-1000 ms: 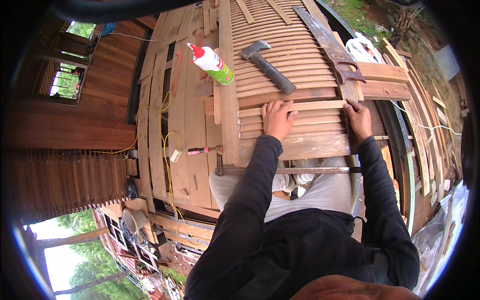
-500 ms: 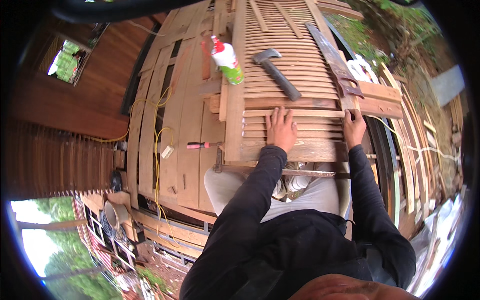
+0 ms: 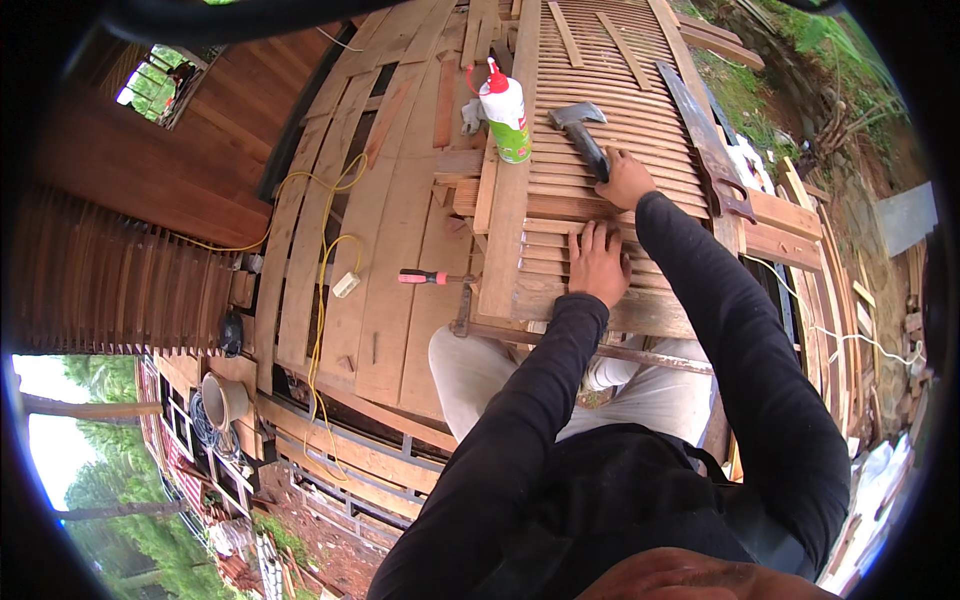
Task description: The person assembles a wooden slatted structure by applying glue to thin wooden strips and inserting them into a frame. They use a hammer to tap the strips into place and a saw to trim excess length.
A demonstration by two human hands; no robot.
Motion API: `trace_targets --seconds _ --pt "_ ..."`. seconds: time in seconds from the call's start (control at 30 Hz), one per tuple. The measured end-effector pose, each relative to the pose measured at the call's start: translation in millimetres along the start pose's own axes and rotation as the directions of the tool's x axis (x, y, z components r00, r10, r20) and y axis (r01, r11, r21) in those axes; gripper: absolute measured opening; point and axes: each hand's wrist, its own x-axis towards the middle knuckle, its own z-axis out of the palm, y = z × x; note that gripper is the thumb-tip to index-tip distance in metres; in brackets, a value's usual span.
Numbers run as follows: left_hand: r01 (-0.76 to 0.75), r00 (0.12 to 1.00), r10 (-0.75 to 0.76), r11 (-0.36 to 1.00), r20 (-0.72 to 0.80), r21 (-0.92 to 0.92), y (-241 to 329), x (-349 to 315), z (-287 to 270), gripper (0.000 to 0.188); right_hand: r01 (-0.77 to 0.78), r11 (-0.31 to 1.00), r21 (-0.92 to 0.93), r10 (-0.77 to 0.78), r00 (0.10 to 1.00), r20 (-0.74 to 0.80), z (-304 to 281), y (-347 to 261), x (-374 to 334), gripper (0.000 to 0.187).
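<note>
There we had it: the axe-headed hammer (image 3: 588,147) lay on the slatted panel (image 3: 640,125), its handle slanting toward us; our left hand (image 3: 599,268) rested below, fingers spread; our right hand (image 3: 628,182), nearer, gripped the handle's end.

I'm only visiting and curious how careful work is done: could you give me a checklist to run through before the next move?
1. Left hand on the slatted panel: ok, fingers spread across the slats.
2. Right hand at the handle of the dark-handled tool: ok; how firmly it grips, cannot tell.
3. Saw apart from both hands: ok, it lies along the panel's right side.
4. Bottle apart from both hands: ok, it stands on the panel's left rail.
5. Panel bare of other things: not ok, two thin wooden strips also lie on it.
6. Bar clamp at the near edge tight: cannot tell.
</note>
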Motion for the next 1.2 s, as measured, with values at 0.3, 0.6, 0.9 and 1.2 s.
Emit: trace_targets --seconds 0.3,0.6,0.9,1.2 --pt "-0.027 0.997 0.024 0.999 0.072 0.035 7.4 5.3 -4.8 0.056 -0.415 0.667 0.619 0.190 0.898 0.397 -34.7 19.8 0.1 0.055" --pt "-0.101 0.982 0.089 0.993 0.169 0.062 -1.8 1.5 -3.9 0.060 -0.458 0.087 0.885 0.160 0.883 0.441 -113.7 2.7 -285.3 0.049" --pt "-0.075 0.980 0.067 0.997 0.185 0.036 4.4 5.4 -4.9 0.057 -0.515 0.223 0.828 0.638 0.719 0.275 -129.6 53.7 -371.6 0.078" --pt "-0.054 0.981 0.049 0.998 0.187 0.024 0.0 3.3 -3.1 0.057 -0.476 0.095 0.874 0.605 0.725 0.329 -104.4 74.3 -359.1 0.064"
